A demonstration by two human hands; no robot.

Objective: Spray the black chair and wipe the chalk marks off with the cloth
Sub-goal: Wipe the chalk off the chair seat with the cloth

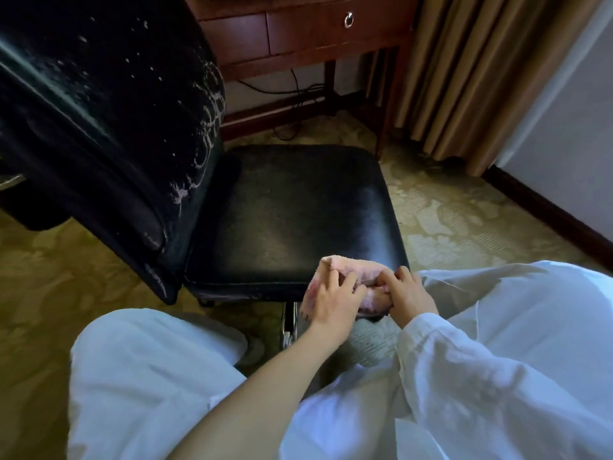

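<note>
Both hands, left hand (335,298) and right hand (411,295), are gripping the pink cloth (351,272), seemingly bunched, at the black chair (292,207) seat's near edge.

top of the black chair (109,104) backrest cut off by the frame, chair legs mostly hidden under the seat, part of the pink cloth (345,273) covered by both hands
</note>
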